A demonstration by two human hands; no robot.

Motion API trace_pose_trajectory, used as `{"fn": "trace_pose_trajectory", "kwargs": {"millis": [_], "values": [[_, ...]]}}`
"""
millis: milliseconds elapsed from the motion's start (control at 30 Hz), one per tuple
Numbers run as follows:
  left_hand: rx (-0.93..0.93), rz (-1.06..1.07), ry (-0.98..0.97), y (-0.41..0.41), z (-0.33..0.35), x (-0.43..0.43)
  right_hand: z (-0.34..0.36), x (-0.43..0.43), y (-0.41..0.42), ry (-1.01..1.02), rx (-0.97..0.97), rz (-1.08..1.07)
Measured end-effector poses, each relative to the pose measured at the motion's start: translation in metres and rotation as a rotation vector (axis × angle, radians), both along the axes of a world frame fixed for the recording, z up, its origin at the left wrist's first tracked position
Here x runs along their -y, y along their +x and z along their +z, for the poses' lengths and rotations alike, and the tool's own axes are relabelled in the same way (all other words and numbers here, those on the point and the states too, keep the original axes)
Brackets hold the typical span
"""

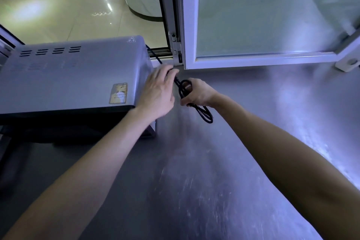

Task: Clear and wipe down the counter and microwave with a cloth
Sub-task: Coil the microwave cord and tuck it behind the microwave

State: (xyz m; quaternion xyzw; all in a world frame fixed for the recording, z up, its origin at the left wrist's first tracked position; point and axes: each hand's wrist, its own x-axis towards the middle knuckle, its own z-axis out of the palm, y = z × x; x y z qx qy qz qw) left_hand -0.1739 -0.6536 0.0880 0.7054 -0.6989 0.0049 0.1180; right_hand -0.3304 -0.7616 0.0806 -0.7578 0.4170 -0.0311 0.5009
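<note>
Just off the microwave's (74, 72) right rear corner, your left hand (157, 91) pinches the cord (204, 115) where it runs behind the microwave, while your right hand (198, 93), farther out, grips the cord's coiled loops, which trail toward you over the counter (214, 161).

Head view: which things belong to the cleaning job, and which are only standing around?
Job: microwave, counter, cord held by left hand and right hand. No cloth visible.
Around: window frame, floor.
</note>
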Motion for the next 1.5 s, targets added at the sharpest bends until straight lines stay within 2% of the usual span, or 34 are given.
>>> {"fn": "trace_pose_trajectory", "kwargs": {"millis": [67, 133, 200, 267, 367, 500, 633, 700, 767, 867, 900, 933, 967, 1000, 1033, 1067, 1100, 1167, 1233, 1333, 1367, 1467, 1500], "values": [[0.09, -0.088, 0.172, 0.01, 0.012, 0.026, 0.005, 0.001, 0.0, -0.082, -0.049, 0.053], [0.134, -0.08, 0.346, 0.024, 0.015, 0.047, 0.009, 0.001, 0.0, -0.101, -0.066, 0.086], [0.189, -0.078, 0.46, 0.032, 0.016, 0.06, 0.009, 0.001, -0.001, -0.092, -0.073, 0.096], [0.168, -0.077, 0.538, 0.031, 0.02, 0.067, 0.008, 0.002, -0.002, -0.072, -0.08, 0.096], [0.154, -0.116, 0.526, 0.025, 0.022, 0.074, 0.003, 0.004, -0.007, -0.011, -0.059, 0.071], [0.099, -0.185, 0.449, 0.031, 0.017, 0.075, -0.007, 0.006, -0.024, 0.181, 0.009, -0.015], [0.023, -0.167, 0.418, 0.034, 0.015, 0.075, -0.021, -0.004, -0.032, 0.309, -0.05, -0.002], [-0.005, -0.158, 0.41, 0.036, 0.013, 0.075, -0.026, -0.009, -0.032, 0.297, -0.078, -0.026], [-0.076, -0.112, 0.383, 0.039, 0.008, 0.074, -0.03, -0.015, -0.029, 0.203, -0.145, -0.053], [-0.305, 0.111, 0.079, 0.029, -0.006, 0.067, -0.032, -0.021, -0.019, 0.079, -0.16, -0.156], [-0.457, 0.279, -0.022, 0.022, -0.011, 0.064, -0.033, -0.021, -0.015, 0.049, -0.135, -0.188], [-0.686, 0.467, -0.039, 0.013, -0.013, 0.061, -0.032, -0.021, -0.012, 0.006, -0.118, -0.206], [-0.99, 0.628, 0.029, 0.004, -0.013, 0.059, -0.033, -0.021, -0.01, -0.042, -0.118, -0.21], [-1.301, 0.723, 0.143, -0.004, -0.012, 0.058, -0.032, -0.022, -0.008, -0.084, -0.135, -0.192], [-1.527, 0.762, 0.286, -0.008, -0.011, 0.057, -0.033, -0.025, -0.006, -0.121, -0.166, -0.154], [-1.662, 0.766, 0.365, -0.01, -0.01, 0.058, -0.033, -0.03, -0.004, -0.164, -0.201, -0.106], [-1.731, 0.8, 0.352, -0.011, -0.012, 0.059, -0.034, -0.036, -0.002, -0.206, -0.228, -0.065], [-1.741, 0.926, 0.267, -0.013, -0.018, 0.067, -0.037, -0.049, 0.0, -0.248, -0.231, -0.04], [-1.703, 0.954, 0.204, -0.018, -0.015, 0.073, -0.036, -0.057, -0.003, -0.211, -0.19, -0.101], [-1.556, 0.864, 0.124, -0.021, -0.017, 0.081, -0.034, -0.058, -0.012, 0.078, -0.088, -0.226], [-1.521, 0.841, 0.117, -0.021, -0.015, 0.08, -0.033, -0.055, -0.014, 0.116, -0.099, -0.238], [-1.495, 0.776, 0.134, -0.017, -0.015, 0.076, -0.029, -0.045, -0.015, -0.057, -0.209, -0.244], [-1.348, 0.751, 0.155, -0.015, -0.014, 0.073, -0.029, -0.04, -0.016, -0.101, -0.222, -0.248]]}}
